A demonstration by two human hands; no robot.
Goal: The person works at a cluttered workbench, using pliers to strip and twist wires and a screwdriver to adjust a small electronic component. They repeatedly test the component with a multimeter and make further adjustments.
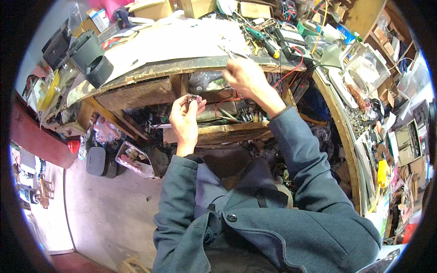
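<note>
Cluttered wooden workbench (150,70) with a pale worn top, open shelf (227,133) beneath, bare grey concrete floor (109,209), red wall (36,141) at left

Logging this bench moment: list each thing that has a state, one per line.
left hand: raised, pinching a small clear piece
right hand: at the bench edge, holding a thin metal tool
green-handled screwdriver: lying flat on the bench
bench drawer: pulled open, holding wires

a cluttered repair workshop: worn wooden workbench (182,68) just above the fingers (193,102), green-handled screwdriver (261,38) & red wires (291,68) to their right, cardboard boxes (154,9) far up top, parts shelves (400,136) well off right.
</note>
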